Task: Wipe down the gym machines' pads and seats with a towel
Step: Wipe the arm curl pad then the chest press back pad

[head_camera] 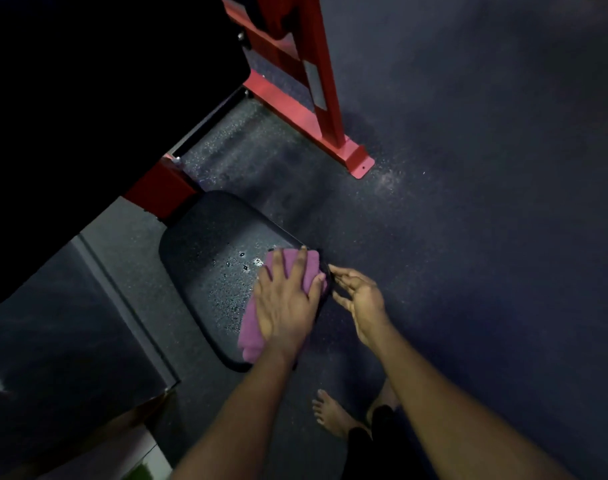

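A black padded seat of a red-framed gym machine lies below me, its surface speckled with droplets. A purple towel is spread over the seat's right part. My left hand presses flat on the towel with straight fingers. My right hand hovers beside the seat's right edge, fingers loosely curled, fingertips close to the rim; it holds nothing that I can see.
A large black back pad fills the upper left. The red frame post and foot plate stand behind the seat. Dark speckled rubber floor stretches to the right. My bare foot stands near the seat's front.
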